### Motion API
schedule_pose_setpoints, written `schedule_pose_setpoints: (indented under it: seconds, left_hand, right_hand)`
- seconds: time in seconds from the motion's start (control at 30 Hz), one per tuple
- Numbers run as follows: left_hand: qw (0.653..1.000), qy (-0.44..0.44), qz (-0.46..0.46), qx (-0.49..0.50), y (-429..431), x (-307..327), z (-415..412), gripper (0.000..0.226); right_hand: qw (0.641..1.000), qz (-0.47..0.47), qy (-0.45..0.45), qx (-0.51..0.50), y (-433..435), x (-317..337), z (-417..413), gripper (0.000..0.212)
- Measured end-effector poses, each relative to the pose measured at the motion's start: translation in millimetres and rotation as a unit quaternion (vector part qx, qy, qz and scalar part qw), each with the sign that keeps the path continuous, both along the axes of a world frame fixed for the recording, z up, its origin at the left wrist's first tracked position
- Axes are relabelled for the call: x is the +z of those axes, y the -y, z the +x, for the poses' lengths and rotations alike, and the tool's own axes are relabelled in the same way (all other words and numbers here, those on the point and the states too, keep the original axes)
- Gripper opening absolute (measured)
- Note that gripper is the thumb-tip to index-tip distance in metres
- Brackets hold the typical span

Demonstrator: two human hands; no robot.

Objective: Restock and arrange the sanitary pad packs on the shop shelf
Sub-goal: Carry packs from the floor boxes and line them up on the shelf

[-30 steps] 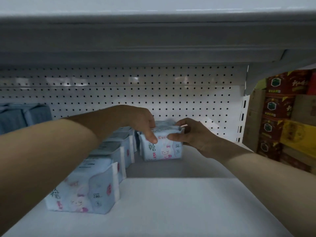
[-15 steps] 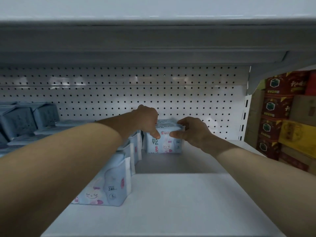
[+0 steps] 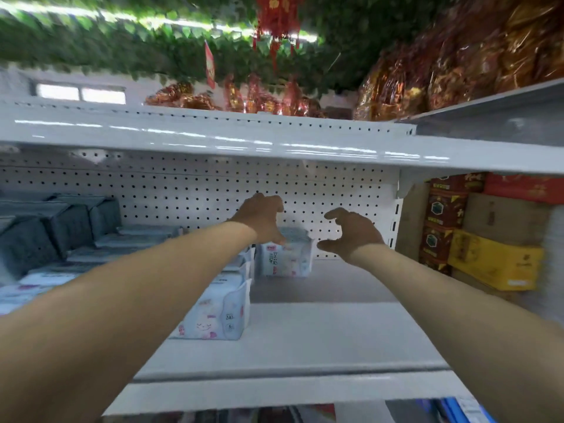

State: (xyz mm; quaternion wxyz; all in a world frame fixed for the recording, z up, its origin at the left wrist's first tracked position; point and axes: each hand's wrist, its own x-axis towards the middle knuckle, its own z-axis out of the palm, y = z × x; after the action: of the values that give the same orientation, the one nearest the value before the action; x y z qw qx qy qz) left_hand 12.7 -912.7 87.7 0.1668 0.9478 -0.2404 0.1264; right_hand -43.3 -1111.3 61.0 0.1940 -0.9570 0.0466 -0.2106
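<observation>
Pale-blue, pink-printed pad packs (image 3: 285, 254)

Shop aisle — pegboard-backed metal shelf (image 3: 305, 331), stacked cartons (image 3: 494, 261), rows of pad packs (image 3: 213, 319)

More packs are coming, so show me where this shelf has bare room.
Bare shelf board runs from the front edge back to the rear pack, between the row of packs and the right upright; also right of that pack. Crowded left: grey packs.
</observation>
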Motion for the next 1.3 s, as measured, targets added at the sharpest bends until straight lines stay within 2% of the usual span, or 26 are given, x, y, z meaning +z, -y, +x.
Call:
schedule_pose_setpoints:
  seconds: [0.17, 0.3, 0.47, 0.7, 1.07, 1.3]
  left_hand:
    - [0.996, 0.0, -0.037, 0.076, -3, 1, -69, 0.069]
    - [0.993, 0.019, -0.067, 0.1, -1, -18, -138, 0.061]
    - [0.987, -0.026, -0.091, 0.127, 7, -49, -224, 0.06]
    - [0.985, -0.061, -0.068, 0.147, 18, -106, -312, 0.059]
    - [0.984, -0.118, -0.057, 0.123, 1, -206, -351, 0.053]
    - [0.965, -0.231, -0.019, 0.126, -41, -299, -333, 0.055]
  right_hand:
    - [0.999, -0.032, -0.009, 0.015, 7, 14, -63, 0.068]
    - [0.997, -0.044, 0.004, 0.055, 16, 6, -123, 0.071]
    - [0.993, -0.064, -0.027, 0.092, 22, -11, -197, 0.071]
    - [0.988, -0.075, -0.061, 0.123, 33, -51, -273, 0.071]
    - [0.975, -0.076, -0.177, 0.111, 18, -155, -311, 0.066]
    - [0.947, -0.043, -0.304, 0.097, -16, -259, -301, 0.066]
